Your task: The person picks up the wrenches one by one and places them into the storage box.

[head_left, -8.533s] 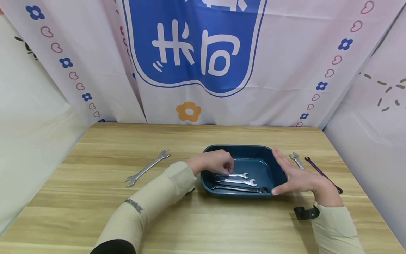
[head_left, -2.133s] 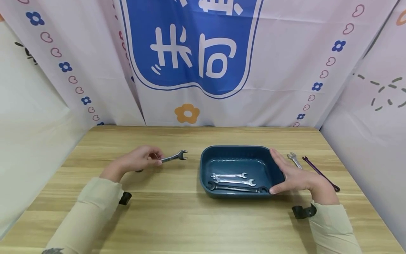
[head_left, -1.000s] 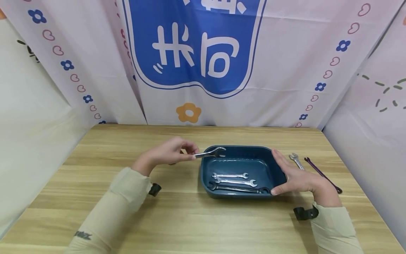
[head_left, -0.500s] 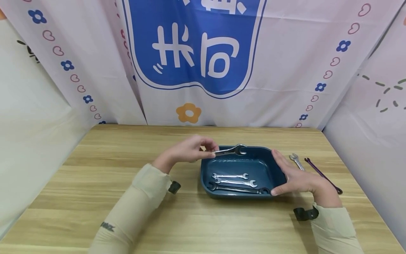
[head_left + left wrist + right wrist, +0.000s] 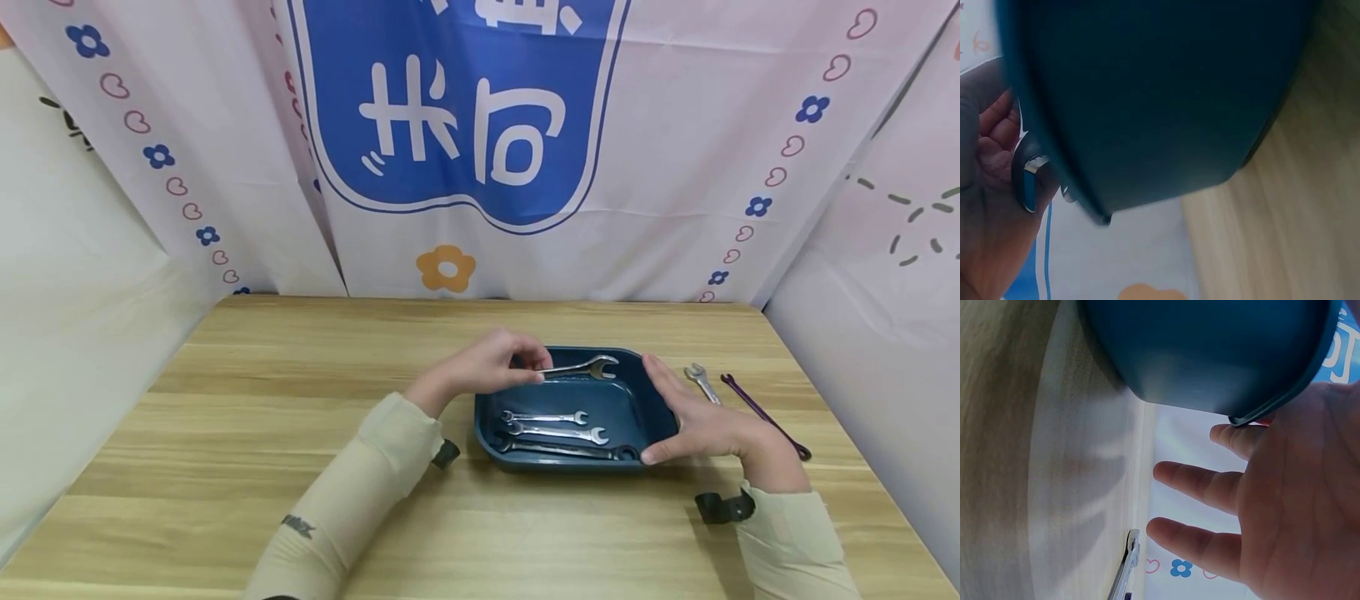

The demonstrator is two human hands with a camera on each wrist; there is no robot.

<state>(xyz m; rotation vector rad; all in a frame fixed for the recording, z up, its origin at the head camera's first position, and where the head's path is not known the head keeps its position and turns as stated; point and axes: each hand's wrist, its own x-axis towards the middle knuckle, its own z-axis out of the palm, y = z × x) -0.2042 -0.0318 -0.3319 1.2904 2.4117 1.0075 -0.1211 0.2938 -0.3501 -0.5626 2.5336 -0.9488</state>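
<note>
My left hand pinches a silver open-end wrench between thumb and fingers, above the rear part of a dark blue bin. The wrench's jaw end points right; its other end is hidden by the hand. In the left wrist view the bin wall covers much of the hand, and part of the wrench shows. Two silver wrenches, a shorter one and a longer one, lie in the bin beside a dark wrench. My right hand rests against the bin's right end, fingers extended, touching the rim.
Right of the bin, a silver wrench lies partly behind the right hand, with a dark purple wrench beside it. A wooden table carries everything, and a printed cloth hangs behind it.
My left hand has picked up the silver wrench from the table's left side and carried it rightward over the bin, most recently lowering slightly. The right hand stays at the bin's right end.
</note>
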